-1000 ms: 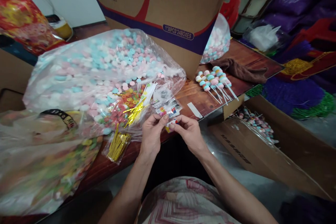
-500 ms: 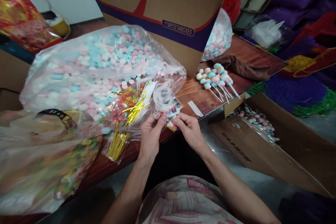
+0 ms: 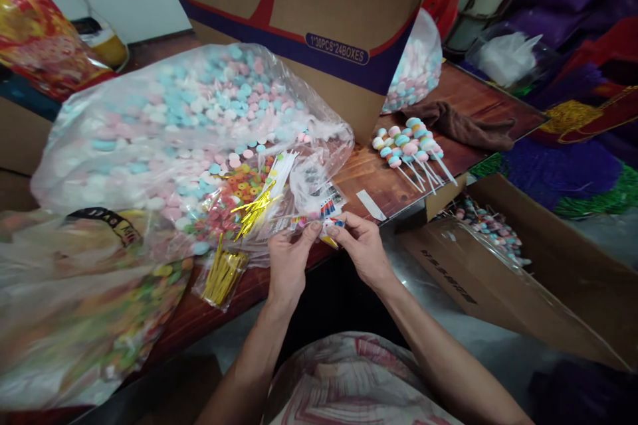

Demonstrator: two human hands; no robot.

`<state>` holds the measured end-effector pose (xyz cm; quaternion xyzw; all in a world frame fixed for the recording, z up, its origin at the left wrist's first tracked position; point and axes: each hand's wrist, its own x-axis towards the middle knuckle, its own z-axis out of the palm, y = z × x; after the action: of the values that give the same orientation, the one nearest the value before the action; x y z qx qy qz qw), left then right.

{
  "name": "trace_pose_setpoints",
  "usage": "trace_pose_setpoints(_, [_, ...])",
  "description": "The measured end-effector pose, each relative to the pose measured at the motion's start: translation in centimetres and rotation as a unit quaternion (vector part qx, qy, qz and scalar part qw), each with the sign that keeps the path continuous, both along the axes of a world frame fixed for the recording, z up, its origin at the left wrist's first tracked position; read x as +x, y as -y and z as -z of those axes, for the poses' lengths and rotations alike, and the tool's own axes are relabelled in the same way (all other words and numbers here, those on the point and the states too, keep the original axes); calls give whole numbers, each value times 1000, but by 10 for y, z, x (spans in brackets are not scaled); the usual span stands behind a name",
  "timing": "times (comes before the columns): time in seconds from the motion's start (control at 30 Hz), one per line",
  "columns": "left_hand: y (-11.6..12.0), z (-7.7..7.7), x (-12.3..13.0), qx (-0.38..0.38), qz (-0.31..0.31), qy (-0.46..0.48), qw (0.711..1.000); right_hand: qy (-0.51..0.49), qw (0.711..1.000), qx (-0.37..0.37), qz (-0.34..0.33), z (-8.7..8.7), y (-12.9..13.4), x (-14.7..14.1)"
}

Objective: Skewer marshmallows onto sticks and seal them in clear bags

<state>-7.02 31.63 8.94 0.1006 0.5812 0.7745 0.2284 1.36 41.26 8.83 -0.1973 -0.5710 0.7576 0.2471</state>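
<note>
It's a workshop — bulk candy (image 3: 249,94), big carton (image 3: 294,6).

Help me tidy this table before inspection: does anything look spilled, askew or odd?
Nothing looks clearly spilled. Mildly untidy: loose gold strips lie crisscrossed beside the white sticks, unlike those bunched in the small clear packet, and a brown cloth lies crumpled behind the candy lollipops.

Dim, cool light seems to fall from above, streaking the clear bag (image 3: 199,103) and sparking on gold ties (image 3: 223,280) near the table's (image 3: 363,171) front edge; below it, a patch goes nearly black. The printed piece (image 3: 333,223) over that edge is too blurred to read, the ring-candy bag (image 3: 94,325) at the left end blurs, and wide-angle stretch elongates the carton (image 3: 518,312) off the right end.
</note>
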Motion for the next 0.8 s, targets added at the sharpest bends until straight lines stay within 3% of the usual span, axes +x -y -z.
trace_pose_setpoints(0.23, [3,6,3,-16,-34,6,999,16,998,-24,47,2,-2,-2])
trace_pose_setpoints(0.37, [6,-2,2,25,-20,48,998,13,999,14,31,2,-6,-1])
trace_pose_setpoints(0.5, [2,-11,1,66,-44,103,992,1,998,51,33,3,-9,0])
trace_pose_setpoints(0.67, [-1,-12,-2,78,-74,138,985,-12,999,29,40,6,-10,4])
trace_pose_setpoints(0.8, [-2,-7,-4,82,-78,152,982,0,990,77,114,0,-6,12])
